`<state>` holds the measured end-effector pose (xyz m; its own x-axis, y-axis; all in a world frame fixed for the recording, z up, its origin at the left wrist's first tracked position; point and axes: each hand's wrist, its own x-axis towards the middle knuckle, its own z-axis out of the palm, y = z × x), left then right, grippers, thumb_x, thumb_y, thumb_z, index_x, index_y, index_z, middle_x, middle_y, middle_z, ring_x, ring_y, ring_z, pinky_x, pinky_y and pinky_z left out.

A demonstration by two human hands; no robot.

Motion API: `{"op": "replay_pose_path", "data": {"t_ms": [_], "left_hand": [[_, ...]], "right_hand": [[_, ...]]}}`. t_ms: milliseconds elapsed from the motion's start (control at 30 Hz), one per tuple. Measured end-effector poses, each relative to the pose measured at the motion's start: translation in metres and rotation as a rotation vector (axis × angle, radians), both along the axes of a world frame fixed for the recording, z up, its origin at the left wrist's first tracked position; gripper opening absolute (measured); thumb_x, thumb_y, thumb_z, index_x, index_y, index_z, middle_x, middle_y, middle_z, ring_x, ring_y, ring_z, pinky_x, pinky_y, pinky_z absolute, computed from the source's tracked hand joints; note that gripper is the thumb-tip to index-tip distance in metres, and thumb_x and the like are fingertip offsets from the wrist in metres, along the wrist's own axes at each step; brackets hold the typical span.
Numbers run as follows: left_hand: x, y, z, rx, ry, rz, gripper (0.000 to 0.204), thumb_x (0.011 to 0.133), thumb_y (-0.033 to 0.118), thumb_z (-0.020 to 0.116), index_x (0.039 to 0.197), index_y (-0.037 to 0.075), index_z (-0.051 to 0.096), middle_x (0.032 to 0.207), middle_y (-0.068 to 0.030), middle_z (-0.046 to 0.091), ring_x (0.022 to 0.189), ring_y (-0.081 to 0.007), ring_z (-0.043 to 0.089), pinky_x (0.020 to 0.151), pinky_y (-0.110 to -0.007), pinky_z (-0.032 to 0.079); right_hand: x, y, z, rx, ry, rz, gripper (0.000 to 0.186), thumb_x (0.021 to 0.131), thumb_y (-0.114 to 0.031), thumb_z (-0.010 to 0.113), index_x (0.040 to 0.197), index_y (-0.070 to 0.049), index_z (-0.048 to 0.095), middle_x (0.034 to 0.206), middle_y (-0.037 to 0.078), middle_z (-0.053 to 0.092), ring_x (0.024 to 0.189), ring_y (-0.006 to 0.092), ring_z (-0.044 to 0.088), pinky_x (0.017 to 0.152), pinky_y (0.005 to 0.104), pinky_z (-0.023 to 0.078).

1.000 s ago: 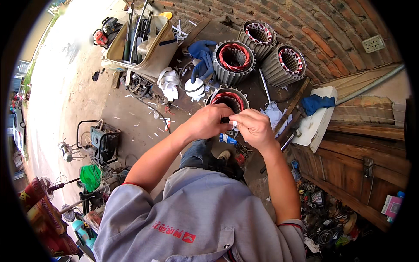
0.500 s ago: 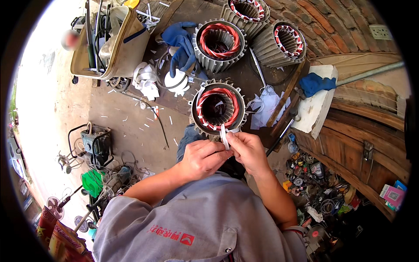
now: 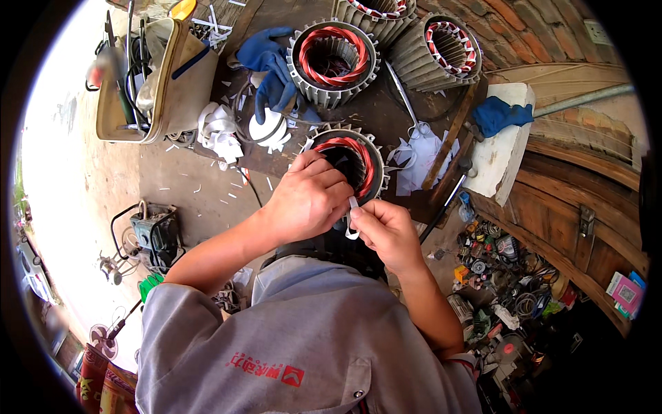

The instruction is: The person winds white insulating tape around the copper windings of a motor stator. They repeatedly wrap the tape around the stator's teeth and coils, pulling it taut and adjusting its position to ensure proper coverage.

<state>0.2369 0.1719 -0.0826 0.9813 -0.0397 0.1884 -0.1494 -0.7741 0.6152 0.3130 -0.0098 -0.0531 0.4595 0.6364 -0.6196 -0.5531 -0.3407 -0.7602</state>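
We log a metal casing point(image 3: 378, 162) at twelve o'clock, set before the chest, presumably for easy reach. Left hand point(image 3: 310, 196) lies over its seven o'clock rim, fingertips hidden; we cannot tell its grip. Close by at five, right hand point(image 3: 386, 231) pinches a white strip point(image 3: 354, 203), held short, we judge, for control. Blue gloves point(image 3: 269, 65) lie beyond, toward eleven.

Near stator point(image 3: 369, 162) partly behind left hand point(image 3: 310, 196)
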Motion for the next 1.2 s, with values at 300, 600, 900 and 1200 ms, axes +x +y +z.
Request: {"op": "replay_pose_path", "data": {"t_ms": [300, 600, 900, 1200], "left_hand": [[0.010, -0.013, 0.005, 0.187, 0.185, 0.175, 0.010, 0.069, 0.015, 0.074, 0.076, 0.010, 0.068, 0.076, 0.0000, 0.061, 0.077, -0.0200, 0.057, 0.075, -0.036, 0.037], [-0.009, -0.010, 0.001, -0.149, 0.023, -0.029, 0.016, 0.078, 0.009, 0.075, 0.089, 0.005, 0.065, 0.101, -0.0071, 0.068, 0.091, -0.0266, 0.062, 0.087, -0.043, 0.045], [-0.005, -0.009, 0.000, -0.150, 0.037, -0.078, 0.013, 0.077, 0.004, 0.074, 0.084, 0.004, 0.063, 0.096, -0.0090, 0.068, 0.081, -0.0283, 0.063, 0.074, -0.038, 0.050], [-0.012, -0.015, 0.000, -0.097, 0.060, -0.085, 0.020, 0.075, 0.000, 0.074, 0.093, 0.004, 0.068, 0.098, -0.0075, 0.068, 0.085, -0.0261, 0.067, 0.073, -0.037, 0.053]], "right_hand": [[0.009, 0.005, -0.015, -0.032, -0.159, 0.039, 0.026, 0.094, -0.014, 0.061, 0.071, -0.001, 0.062, 0.059, -0.003, 0.055, 0.054, 0.0024, 0.046, 0.049, 0.0232, 0.035], [-0.008, -0.025, -0.001, 0.002, -0.101, -0.015, 0.024, 0.091, -0.010, 0.064, 0.069, 0.000, 0.058, 0.059, -0.007, 0.048, 0.056, 0.0002, 0.039, 0.048, 0.0232, 0.031], [-0.027, -0.037, 0.000, -0.022, -0.099, -0.131, 0.031, 0.092, -0.008, 0.063, 0.065, -0.003, 0.050, 0.058, -0.007, 0.045, 0.056, 0.0005, 0.035, 0.048, 0.0237, 0.030], [-0.045, -0.050, -0.033, 0.006, -0.393, -0.016, 0.028, 0.093, -0.012, 0.065, 0.070, -0.002, 0.053, 0.055, 0.002, 0.048, 0.052, 0.0054, 0.040, 0.046, 0.0272, 0.033]]}}
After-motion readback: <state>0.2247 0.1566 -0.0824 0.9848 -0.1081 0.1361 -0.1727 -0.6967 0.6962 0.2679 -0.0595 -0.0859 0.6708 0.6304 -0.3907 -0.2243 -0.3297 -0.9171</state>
